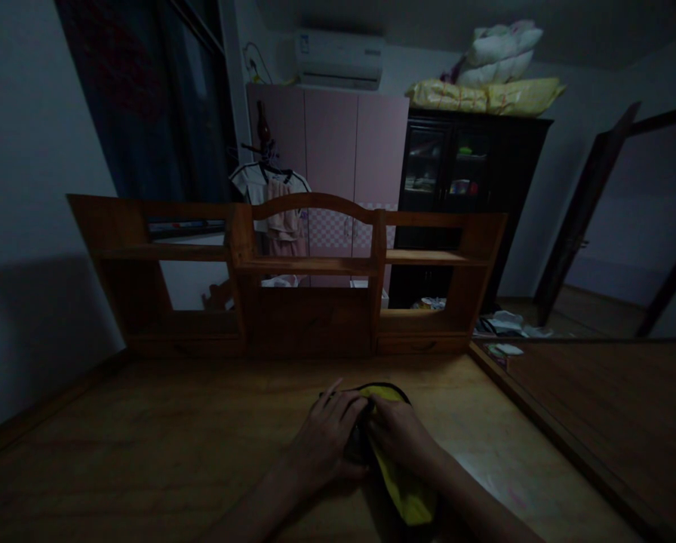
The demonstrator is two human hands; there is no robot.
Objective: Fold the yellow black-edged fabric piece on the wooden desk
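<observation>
My two bare hands meet over a soft yellow pouch with dark edging (409, 490), which is in front of me on a broad, pale-brown wooden surface (173, 445), its long yellow side slanting down toward me. My left hand (330, 430) is half curled over the pouch's dark left side, one finger lifted away from the others; its fingertips are partly hidden, so I cannot tell how firmly it grips. My right hand (399, 431) is folded closed on the yellow upper part, knuckles bent, its fingers close beside those of my left hand; I cannot make out exactly what the fingertips pinch. Beyond the pouch, at the far edge of the surface, stands a reddish-brown wooden shelf unit with an arched top (309, 324). Behind it, in dim light, are a pink wardrobe with checkered panels (330, 151) and a tall black cabinet with glass doors (508, 173), yellow bundles (522, 98) piled on top.
</observation>
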